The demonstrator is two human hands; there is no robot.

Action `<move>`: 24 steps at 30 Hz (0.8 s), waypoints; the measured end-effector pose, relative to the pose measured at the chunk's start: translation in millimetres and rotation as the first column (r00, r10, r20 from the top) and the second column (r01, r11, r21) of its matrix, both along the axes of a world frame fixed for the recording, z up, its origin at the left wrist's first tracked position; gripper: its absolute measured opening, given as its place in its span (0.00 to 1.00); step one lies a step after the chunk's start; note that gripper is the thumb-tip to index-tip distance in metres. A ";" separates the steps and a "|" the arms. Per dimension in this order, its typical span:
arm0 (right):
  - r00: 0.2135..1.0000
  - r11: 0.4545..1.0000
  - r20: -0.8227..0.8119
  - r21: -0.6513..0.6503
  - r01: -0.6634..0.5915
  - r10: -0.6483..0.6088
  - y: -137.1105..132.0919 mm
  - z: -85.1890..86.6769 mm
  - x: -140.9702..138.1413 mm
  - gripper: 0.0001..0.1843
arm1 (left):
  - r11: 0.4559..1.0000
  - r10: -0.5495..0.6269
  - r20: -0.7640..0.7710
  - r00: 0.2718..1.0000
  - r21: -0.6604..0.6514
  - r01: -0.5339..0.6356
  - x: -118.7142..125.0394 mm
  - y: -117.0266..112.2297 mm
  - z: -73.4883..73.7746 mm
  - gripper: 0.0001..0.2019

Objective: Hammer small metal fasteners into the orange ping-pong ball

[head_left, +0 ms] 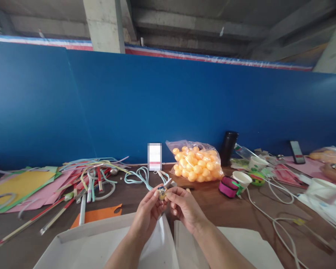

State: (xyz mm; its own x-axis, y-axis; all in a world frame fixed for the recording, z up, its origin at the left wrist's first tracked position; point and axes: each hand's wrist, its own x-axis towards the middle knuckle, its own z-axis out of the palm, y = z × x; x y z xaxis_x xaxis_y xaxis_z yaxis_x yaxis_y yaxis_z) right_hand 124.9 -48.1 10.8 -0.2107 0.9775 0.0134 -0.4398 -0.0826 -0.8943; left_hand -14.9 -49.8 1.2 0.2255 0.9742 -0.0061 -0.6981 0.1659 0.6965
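A small shiny silver ball (pixel 162 192) is held up in front of me, above the near edge of the table. My left hand (pixel 148 211) pinches it between thumb and fingers from the left. From the right, the closed thumb and fingertips of my right hand (pixel 187 207) meet at the ball's side. Whether the right fingers also grip some small part of it, I cannot make out. Under my hands lie a white open tray-like box (pixel 106 243) and a pale sheet of card (pixel 240 243).
Drinking straws and tubes (pixel 98 179), another silver ball (pixel 114 171) and coloured paper (pixel 30 186) lie to the left. Behind my hands are a blue cord (pixel 140 177) and a bag of orange balls (pixel 197 164). Rightward are a black bottle (pixel 229 147), paper cup (pixel 242 178) and white cables (pixel 280 224).
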 end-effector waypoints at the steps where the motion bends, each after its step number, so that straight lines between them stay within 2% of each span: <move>1: 1.000 1.000 0.004 0.004 -0.003 0.003 0.2 -0.1 0.2 0.06 | 1.000 -0.002 0.001 1.000 -0.001 0.002 -0.1 0.3 -0.4 0.17; 24: 0.999 1.000 0.040 0.019 -0.022 0.021 2.7 -4.6 2.1 0.05 | 1.000 -0.004 -0.010 1.000 0.012 0.004 0.3 -0.2 -0.1 0.16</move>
State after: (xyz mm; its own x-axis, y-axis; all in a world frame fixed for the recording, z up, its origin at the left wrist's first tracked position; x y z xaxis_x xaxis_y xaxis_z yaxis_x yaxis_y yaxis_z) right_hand 127.0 -45.4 6.2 -0.2326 0.9723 0.0240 -0.4025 -0.0737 -0.9125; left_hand -14.7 -50.0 1.1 0.2291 0.9734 0.0030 -0.6906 0.1604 0.7052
